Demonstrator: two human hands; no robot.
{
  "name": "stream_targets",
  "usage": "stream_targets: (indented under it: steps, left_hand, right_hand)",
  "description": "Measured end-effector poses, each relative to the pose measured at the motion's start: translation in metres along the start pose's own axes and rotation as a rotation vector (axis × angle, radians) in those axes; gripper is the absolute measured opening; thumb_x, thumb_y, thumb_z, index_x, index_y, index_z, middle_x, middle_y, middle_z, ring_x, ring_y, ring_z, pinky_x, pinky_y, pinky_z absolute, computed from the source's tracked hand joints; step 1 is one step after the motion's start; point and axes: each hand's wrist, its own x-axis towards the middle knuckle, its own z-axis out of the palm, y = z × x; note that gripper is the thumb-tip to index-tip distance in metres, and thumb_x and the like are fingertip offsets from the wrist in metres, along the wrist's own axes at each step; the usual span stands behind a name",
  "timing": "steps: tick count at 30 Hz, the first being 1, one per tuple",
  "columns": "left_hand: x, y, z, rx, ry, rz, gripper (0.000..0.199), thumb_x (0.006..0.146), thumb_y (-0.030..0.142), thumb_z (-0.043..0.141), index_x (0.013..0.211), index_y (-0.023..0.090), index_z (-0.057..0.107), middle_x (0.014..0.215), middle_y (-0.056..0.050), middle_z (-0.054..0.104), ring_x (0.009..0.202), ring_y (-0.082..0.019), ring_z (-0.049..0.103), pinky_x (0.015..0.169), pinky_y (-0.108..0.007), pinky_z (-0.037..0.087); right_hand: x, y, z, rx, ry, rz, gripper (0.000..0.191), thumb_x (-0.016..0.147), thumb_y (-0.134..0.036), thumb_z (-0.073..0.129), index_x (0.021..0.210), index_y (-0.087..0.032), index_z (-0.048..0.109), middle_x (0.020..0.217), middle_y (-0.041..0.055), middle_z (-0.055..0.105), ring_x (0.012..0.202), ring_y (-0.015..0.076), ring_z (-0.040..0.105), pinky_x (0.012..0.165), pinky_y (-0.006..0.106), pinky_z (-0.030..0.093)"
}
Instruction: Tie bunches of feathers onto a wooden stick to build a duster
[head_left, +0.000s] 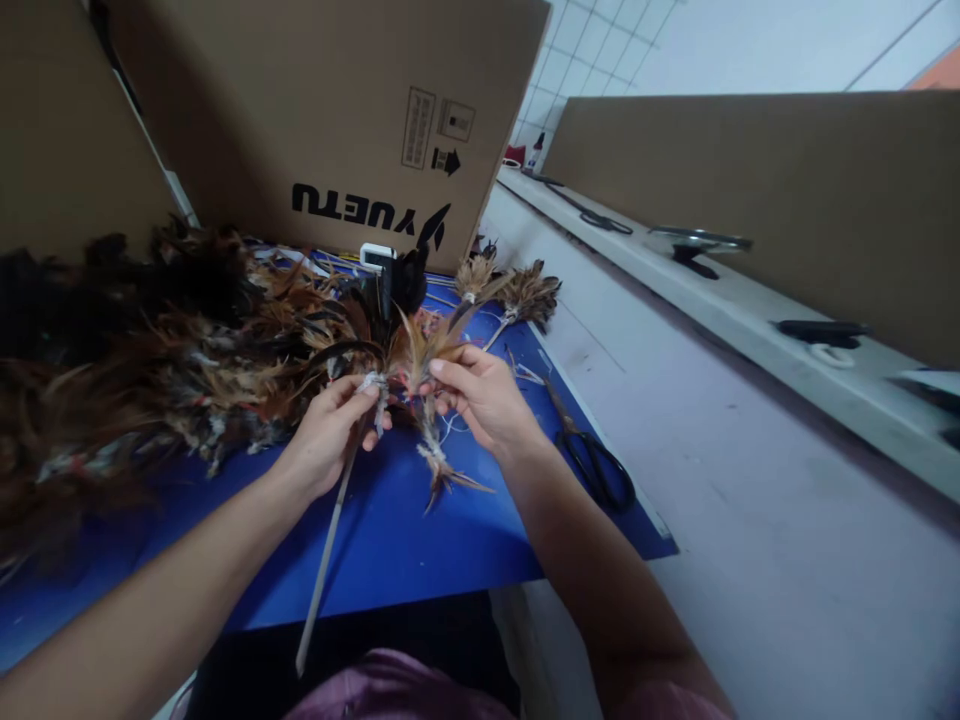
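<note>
My left hand (334, 425) is closed around the bound top of a thin stick (327, 560), where dark feathers fan out from a whitish wrapping. The stick slants down past the table's front edge. Just to the right, my right hand (480, 395) pinches a small bunch of brown and tan feathers (421, 350), close beside the stick's feathered head. Below the right fingers, a loose tuft of feathers (442, 470) lies on the blue table (420, 555). Fingers partly hide where the feathers meet the stick.
A big pile of brown and black feathers (225, 360) covers the table's left side. Black-handled scissors (596, 465) lie at the right edge. Feather-topped sticks (529, 295) rest at the back. A cardboard box (337, 110) stands behind; a white ledge (720, 285) runs along the right.
</note>
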Motion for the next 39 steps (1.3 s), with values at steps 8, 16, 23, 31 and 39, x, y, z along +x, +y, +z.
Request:
stream_targets:
  steps: [8,16,23,31,39]
  left_hand:
    - [-0.004,0.002,0.000,-0.009,-0.027,0.011,0.021,0.079,0.033,0.064,0.072,0.014,0.057,0.060,-0.001,0.055,0.049,-0.009,0.049,0.033,-0.015,0.029]
    - [-0.005,-0.002,-0.001,0.147,-0.039,0.100,0.031,0.076,0.044,0.069,0.082,0.014,0.063,0.063,0.000,0.055,0.048,-0.008,0.046,0.036,-0.016,0.029]
    - [-0.003,-0.007,-0.004,0.256,-0.042,0.150,0.031,0.077,0.041,0.068,0.090,0.014,0.064,0.059,0.001,0.052,0.046,-0.008,0.044,0.036,-0.016,0.030]
    - [-0.001,-0.007,-0.006,0.307,-0.045,0.158,0.025,0.082,0.041,0.062,0.079,0.016,0.058,0.057,0.001,0.051,0.047,-0.008,0.043,0.037,-0.015,0.030]
    - [-0.003,0.000,-0.003,0.226,-0.022,0.129,0.027,0.081,0.040,0.063,0.078,0.012,0.062,0.057,0.000,0.051,0.046,-0.007,0.043,0.036,-0.015,0.027]
  right_hand:
    - [-0.001,0.017,0.024,-0.099,0.010,0.006,0.020,0.064,-0.026,0.072,0.072,-0.015,0.058,0.063,0.0010,0.065,0.058,0.0137,0.065,0.036,0.017,0.044]
    - [0.002,0.023,0.033,-0.171,0.069,-0.018,0.015,0.067,-0.024,0.069,0.068,-0.016,0.057,0.057,-0.0017,0.061,0.050,0.0106,0.060,0.035,0.017,0.045]
    - [0.004,0.027,0.033,-0.210,0.096,-0.029,0.014,0.068,-0.024,0.068,0.065,-0.016,0.056,0.055,-0.0032,0.060,0.045,0.0079,0.055,0.033,0.016,0.043]
    - [0.002,0.021,0.025,-0.307,0.067,-0.061,0.017,0.071,-0.030,0.067,0.077,-0.017,0.058,0.064,-0.0014,0.062,0.056,0.0116,0.061,0.038,0.018,0.043]
    - [-0.027,0.011,-0.037,-1.042,-0.107,-0.071,0.010,0.077,-0.026,0.062,0.072,-0.018,0.066,0.060,-0.0017,0.060,0.056,0.0095,0.052,0.054,0.022,0.035]
